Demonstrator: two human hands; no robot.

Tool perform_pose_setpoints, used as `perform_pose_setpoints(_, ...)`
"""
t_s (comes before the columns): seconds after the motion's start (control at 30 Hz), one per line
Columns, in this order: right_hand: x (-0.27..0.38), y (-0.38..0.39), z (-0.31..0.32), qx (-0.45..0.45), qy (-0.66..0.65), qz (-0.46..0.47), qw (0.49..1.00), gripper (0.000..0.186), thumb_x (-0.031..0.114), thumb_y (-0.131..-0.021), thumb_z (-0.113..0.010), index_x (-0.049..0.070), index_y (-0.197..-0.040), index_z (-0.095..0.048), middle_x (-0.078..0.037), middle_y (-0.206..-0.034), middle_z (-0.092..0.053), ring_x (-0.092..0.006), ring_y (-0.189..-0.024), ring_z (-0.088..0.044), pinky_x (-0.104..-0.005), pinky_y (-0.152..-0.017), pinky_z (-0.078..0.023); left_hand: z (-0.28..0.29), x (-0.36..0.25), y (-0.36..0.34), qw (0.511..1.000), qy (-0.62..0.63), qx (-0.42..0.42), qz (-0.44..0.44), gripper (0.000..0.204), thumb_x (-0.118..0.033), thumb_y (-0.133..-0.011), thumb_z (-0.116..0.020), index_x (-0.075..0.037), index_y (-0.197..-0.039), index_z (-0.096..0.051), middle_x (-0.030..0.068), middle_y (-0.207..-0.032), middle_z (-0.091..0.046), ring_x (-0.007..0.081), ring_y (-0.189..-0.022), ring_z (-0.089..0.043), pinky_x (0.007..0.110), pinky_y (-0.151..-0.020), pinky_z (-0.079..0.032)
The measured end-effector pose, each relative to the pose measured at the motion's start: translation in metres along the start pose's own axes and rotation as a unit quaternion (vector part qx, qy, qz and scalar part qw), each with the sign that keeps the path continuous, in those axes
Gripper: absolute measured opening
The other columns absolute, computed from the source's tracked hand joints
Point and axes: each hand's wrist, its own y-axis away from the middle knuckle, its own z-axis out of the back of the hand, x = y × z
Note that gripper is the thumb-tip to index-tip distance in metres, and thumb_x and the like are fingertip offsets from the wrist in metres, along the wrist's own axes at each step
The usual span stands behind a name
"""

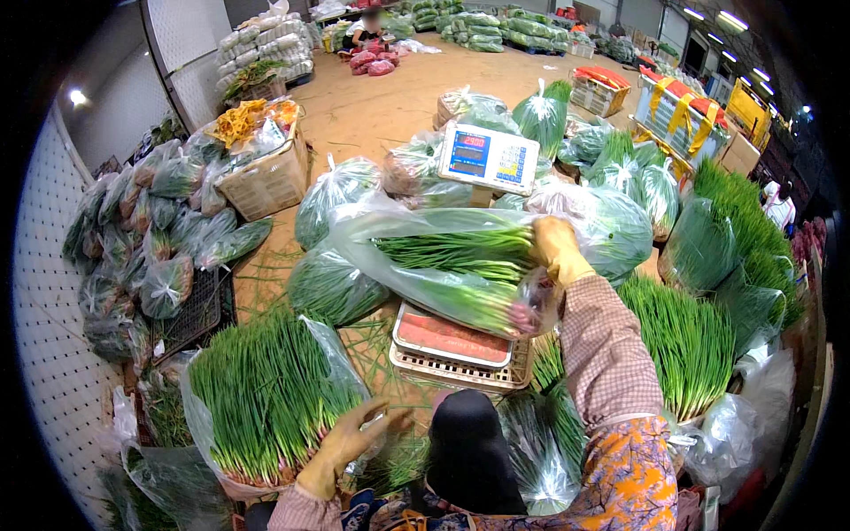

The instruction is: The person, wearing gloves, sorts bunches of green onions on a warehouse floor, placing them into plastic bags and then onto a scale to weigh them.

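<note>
My right hand (558,248), in a yellow glove, is closed on a clear plastic bag of scallions (456,248). The bag lies tilted across the front of the scale, its pale root ends to the right and its green tops to the left. Below it shows the reddish scale platform (454,336), resting on a plastic crate (469,372). Lower left, my left hand (347,440), also gloved, has its fingers apart and nothing in them. It is beside a large open bag of upright scallions (270,398); whether it touches the bag I cannot tell.
The scale's display (489,157) stands behind the platform among tied bags. A carton (263,177) and a heap of bagged greens (159,221) lie left. More loose scallions (680,345) stand at right. A person (365,31) sits far off beside red bags.
</note>
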Motion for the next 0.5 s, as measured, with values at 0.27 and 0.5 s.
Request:
perform_pose_setpoints(0.27, -0.001, 0.031, 0.035, 0.001, -0.244, -0.078, 0.967, 0.043, 0.028, -0.061, -0.065, -0.004, -0.089, -0.059, -0.024, -0.091, -0.059, -0.0359, -0.088, -0.058, -0.0376, -0.077, -0.046, -0.089, -0.102, -0.118, 0.899, 0.365, 0.231, -0.073, 0.061, -0.041, -0.084, -0.051, 0.0, -0.127, -0.035, 0.0204, -0.121, -0.045, 0.0245, -0.109, -0.046, 0.032, -0.092, -0.037)
perform_pose_setpoints(0.5, 0.084, 0.134, 0.025, 0.001, -0.409, 0.04, 0.912, 0.051, 0.024, -0.069, -0.066, -0.005, -0.107, -0.049, -0.023, -0.09, -0.059, -0.0333, -0.085, -0.059, -0.0372, -0.074, -0.047, -0.134, -0.096, -0.212, 0.779, 0.615, 0.122, 0.015, 0.064, -0.056, -0.07, -0.061, -0.001, -0.102, -0.052, 0.0142, -0.093, -0.057, 0.023, -0.085, -0.054, 0.033, -0.073, -0.046)
